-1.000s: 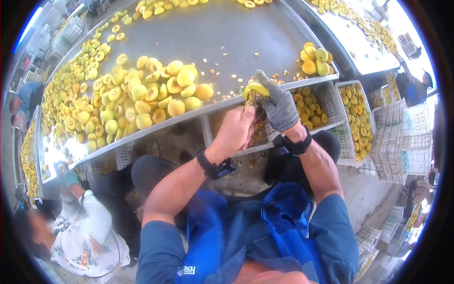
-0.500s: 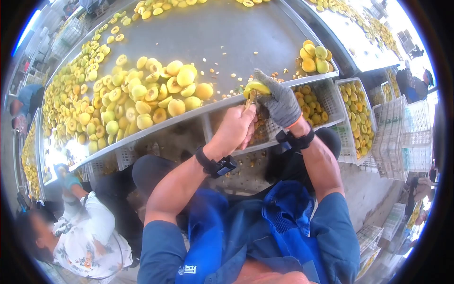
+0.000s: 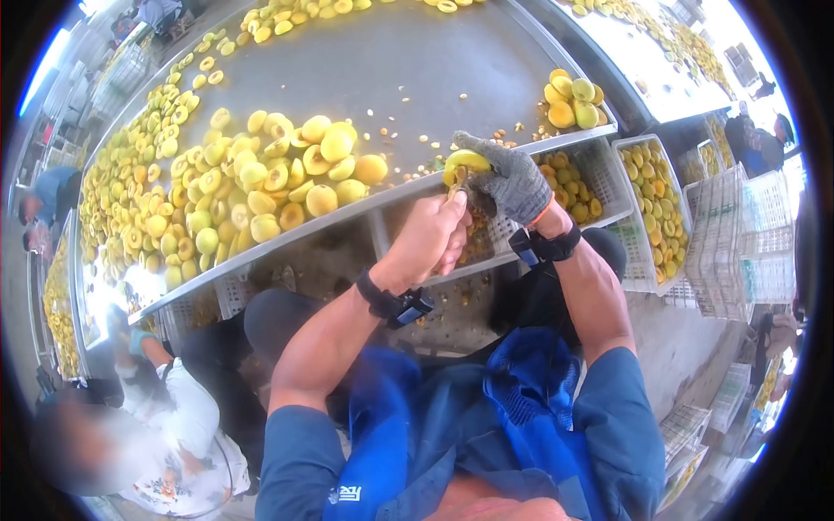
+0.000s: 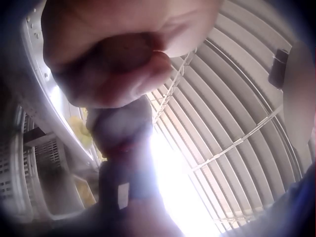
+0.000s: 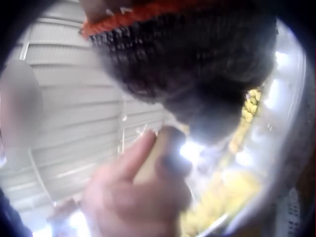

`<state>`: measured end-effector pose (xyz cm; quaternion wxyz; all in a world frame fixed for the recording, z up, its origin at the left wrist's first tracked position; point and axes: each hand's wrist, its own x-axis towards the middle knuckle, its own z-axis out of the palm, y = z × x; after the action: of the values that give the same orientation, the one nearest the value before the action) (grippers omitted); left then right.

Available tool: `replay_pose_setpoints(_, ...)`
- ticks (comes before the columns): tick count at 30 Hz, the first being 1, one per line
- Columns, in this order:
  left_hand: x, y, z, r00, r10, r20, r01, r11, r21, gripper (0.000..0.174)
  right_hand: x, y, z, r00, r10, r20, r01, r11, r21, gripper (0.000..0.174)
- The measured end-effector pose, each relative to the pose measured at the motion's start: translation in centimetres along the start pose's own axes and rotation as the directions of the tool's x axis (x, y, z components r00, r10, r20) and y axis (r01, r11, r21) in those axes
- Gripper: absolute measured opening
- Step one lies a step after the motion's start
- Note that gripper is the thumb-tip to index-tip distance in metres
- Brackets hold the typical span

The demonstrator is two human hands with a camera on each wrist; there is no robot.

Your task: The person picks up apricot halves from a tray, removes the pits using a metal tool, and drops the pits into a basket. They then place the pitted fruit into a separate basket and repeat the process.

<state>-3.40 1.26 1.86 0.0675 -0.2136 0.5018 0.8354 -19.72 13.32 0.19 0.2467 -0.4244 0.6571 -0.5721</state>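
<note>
My bare left hand (image 3: 427, 236) grips the light-brown handle (image 5: 152, 160) of a small tool (image 3: 461, 179), thumb laid along it. The tool's tip meets a yellow peach (image 3: 470, 160), its working end mostly hidden by the fruit and fingers. On the right, my hand in a grey knitted glove (image 3: 518, 185) holds that peach between thumb and fingers. Both hands are close together over the near edge of the metal table (image 3: 391, 65). The left wrist view shows the curled left fingers (image 4: 123, 81) from below.
Halved peaches (image 3: 261, 174) are heaped along the table's left side. A small pile of peaches (image 3: 573, 100) sits at the right corner, with scattered pits between. Crates of peaches (image 3: 651, 208) stand below the edge, stacked white crates (image 3: 738, 252) farther right. Another person (image 3: 174, 434) sits at left.
Both hands stay together at the table edge, with the peach and tool still held. The gloved hand has shifted slightly left. The person at left has leaned rightward.
</note>
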Motion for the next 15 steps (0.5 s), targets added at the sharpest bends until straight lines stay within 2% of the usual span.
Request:
replay_pose_setpoints(2, -0.2, 0.1, 0.2, 1.000, -0.023, -0.002, 0.023, 0.999, -0.042, 0.037, 0.0, 0.1, 0.2, 0.999, 0.053, 0.006, -0.053, 0.996, 0.068, 0.059)
replay_pose_setpoints(5, 0.1, 0.1, 0.4, 1.000, -0.019, 0.016, 0.022, 0.985, -0.173, 0.038, -0.9, -0.9, 2.5, 0.977, -0.058, -0.204, 0.018, 0.981, -0.195, 0.059)
replay_pose_setpoints(8, 0.5, 0.2, -0.1, 0.999, -0.028, -0.016, 0.026, 0.991, -0.133, 0.039, -0.6, -0.6, 2.8, 0.967, -0.110, -0.231, 0.036, 0.952, -0.304, 0.058)
replay_pose_setpoints(11, 0.0, 0.7, -0.5, 0.997, -0.048, 0.055, 0.053, 0.993, -0.106, 0.040, -0.1, 0.0, 1.3, 0.990, -0.063, -0.130, 0.050, 0.994, -0.099, 0.052)
replay_pose_setpoints(14, -0.5, 1.1, -0.8, 0.990, -0.090, 0.104, 0.098, 0.993, -0.072, 0.041, 0.5, 0.1, -1.1, 0.992, -0.086, 0.087, 0.095, 0.990, -0.103, 0.046)
replay_pose_setpoints(15, -0.6, 1.1, -0.9, 0.989, -0.101, 0.111, 0.109, 0.991, -0.072, 0.041, 0.5, -0.6, -1.2, 0.996, -0.028, 0.083, 0.041, 0.985, -0.167, 0.041)
